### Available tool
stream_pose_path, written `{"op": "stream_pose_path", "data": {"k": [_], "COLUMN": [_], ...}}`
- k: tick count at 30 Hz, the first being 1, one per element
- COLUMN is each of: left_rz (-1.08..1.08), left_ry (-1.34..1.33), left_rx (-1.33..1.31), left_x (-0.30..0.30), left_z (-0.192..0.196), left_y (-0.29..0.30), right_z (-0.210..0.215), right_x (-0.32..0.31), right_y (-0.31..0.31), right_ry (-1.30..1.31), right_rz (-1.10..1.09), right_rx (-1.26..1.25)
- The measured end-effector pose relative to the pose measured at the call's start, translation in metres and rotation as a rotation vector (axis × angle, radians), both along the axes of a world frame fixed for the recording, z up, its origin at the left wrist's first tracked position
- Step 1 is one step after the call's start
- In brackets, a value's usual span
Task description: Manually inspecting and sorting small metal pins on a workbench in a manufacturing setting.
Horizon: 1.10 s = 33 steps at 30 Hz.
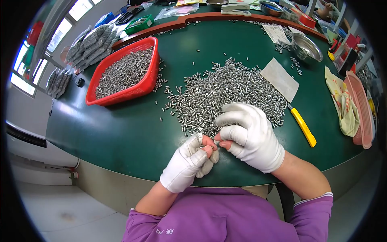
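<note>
Both hands wear white gloves with the fingertips cut off. My left hand [189, 161] is curled near the table's front edge, its bare fingertips pinching a small metal piece [205, 147]. My right hand [250, 135] sits just to its right, fingers bent, thumb and forefinger meeting the left fingertips. Whether it grips a piece of its own is hidden. Right behind both hands lies a wide heap of small silver metal pins [225, 94] on the green table [121, 133].
A red mesh basket [145, 86] filled with the same pins stands at the back left. A yellow utility knife [303, 127] and a white paper sheet [280, 78] lie right of the heap. A steel bowl [306, 47], a yellow cloth [344, 105] and a pink basket [360, 109] sit at the right.
</note>
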<state>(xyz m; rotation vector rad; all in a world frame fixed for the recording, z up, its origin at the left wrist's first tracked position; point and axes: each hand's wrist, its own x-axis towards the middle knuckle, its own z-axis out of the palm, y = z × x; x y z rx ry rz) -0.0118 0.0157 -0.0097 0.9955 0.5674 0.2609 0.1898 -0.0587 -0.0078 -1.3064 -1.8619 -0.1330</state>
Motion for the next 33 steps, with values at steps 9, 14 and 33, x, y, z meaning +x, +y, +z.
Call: {"op": "stream_pose_path", "data": {"k": [9, 14, 33], "left_rz": [0.054, 0.056, 0.028], "left_ry": [0.009, -0.016, 0.026], "left_rx": [0.055, 0.043, 0.029], "left_x": [0.0, 0.0, 0.002], "left_z": [0.0, 0.0, 0.004], "left_y": [-0.004, -0.003, -0.005], "right_z": [-0.009, -0.005, 0.0], "right_x": [0.004, 0.001, -0.004], "right_y": [0.001, -0.001, -0.001], "right_ry": [-0.051, -0.105, 0.342], "right_rz": [-0.124, -0.121, 0.181], "right_rx": [-0.11, -0.183, -0.291]}}
